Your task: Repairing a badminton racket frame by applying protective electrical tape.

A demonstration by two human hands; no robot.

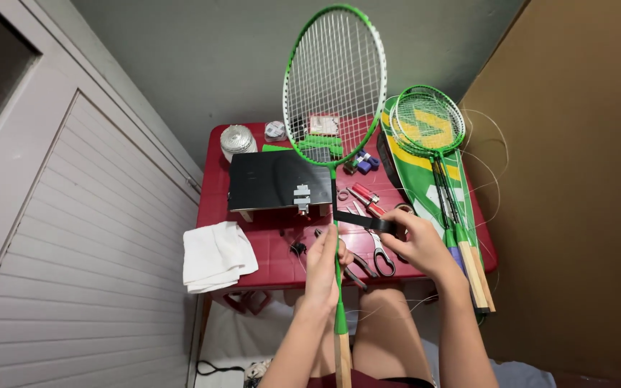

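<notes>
A green badminton racket [334, 79] is being held upright by its thin shaft in the left hand [323, 267], whose grip is closed narrowly around it, with the wooden handle [342, 359] hanging below that grip. A strip of black tape [365, 221] is being pulled taut from the shaft, just above the left grip, across to the right hand [417, 243], where it is being pinched between closed fingers. Just beneath both grips, scissors [380, 256] and pliers [356, 276] are lying on the red surface [274, 251]. A black box [276, 181] is sitting beyond the left grip, a folded white cloth [217, 255] is lying left of it, and more green rackets [440, 158] are resting beyond the right grip.
</notes>
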